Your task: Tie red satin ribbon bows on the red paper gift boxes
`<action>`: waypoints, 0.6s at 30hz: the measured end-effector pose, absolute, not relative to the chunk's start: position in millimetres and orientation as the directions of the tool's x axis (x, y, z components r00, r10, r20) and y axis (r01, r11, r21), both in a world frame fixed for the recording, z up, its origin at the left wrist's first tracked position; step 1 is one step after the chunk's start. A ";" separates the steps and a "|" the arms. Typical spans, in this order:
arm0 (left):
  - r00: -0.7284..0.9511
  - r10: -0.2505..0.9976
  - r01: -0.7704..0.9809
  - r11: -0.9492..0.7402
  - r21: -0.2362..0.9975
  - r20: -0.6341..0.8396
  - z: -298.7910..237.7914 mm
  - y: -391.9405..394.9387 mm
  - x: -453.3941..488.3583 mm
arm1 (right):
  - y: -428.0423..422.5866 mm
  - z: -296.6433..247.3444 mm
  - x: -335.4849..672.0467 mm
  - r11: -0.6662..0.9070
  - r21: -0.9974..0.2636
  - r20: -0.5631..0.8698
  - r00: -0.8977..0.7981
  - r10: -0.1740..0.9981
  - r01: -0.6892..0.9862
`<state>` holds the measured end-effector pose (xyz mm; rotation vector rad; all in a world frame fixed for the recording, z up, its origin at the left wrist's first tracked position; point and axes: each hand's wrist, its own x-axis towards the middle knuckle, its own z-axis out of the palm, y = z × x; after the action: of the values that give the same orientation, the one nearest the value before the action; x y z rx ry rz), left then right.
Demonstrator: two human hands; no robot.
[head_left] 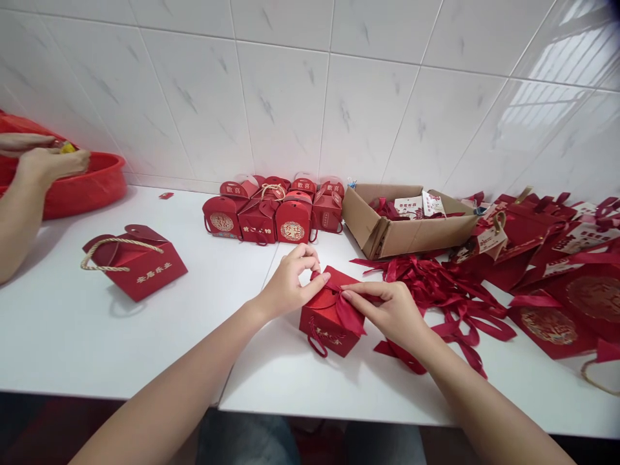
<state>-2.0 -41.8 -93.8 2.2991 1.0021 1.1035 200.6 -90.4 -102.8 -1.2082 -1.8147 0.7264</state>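
Observation:
A small red gift box (325, 318) stands on the white table (77, 329) in front of me. A dark red ribbon (349, 313) lies across its top. My left hand (290, 281) pinches one end of the ribbon at the box's top left. At the box's right side, my right hand (390, 310) pinches the other part of the ribbon. Both hands are closed on the ribbon and touch the box.
Several finished red boxes (271, 216) stand by the tiled wall. A cardboard box (402, 223) holds tags. Loose ribbons (436, 284) and flat red boxes (557, 271) fill the right. A rope-handled red box (133, 258) sits left; another person's hand (46, 165) reaches a red basin (92, 184).

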 end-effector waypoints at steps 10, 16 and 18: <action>0.520 0.787 0.164 -0.473 0.865 0.332 -91.5 -58.3 14.1 | -87.6 -91.7 214.8 0.294 -0.952 0.285 -0.103 0.953 0.086; 0.472 0.828 0.234 -0.449 0.862 0.303 -91.8 -61.0 16.2 | -85.7 -95.7 211.2 0.399 -0.916 0.390 -0.131 0.911 0.045; 0.456 0.839 0.247 -0.439 0.864 0.296 -91.2 -61.2 15.4 | -86.3 -94.3 207.4 0.459 -0.881 0.445 -0.127 0.886 0.114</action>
<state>15.4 -61.2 -91.2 1.9286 0.9096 0.9632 207.4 -86.3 -94.3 -0.8994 -1.5697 0.8469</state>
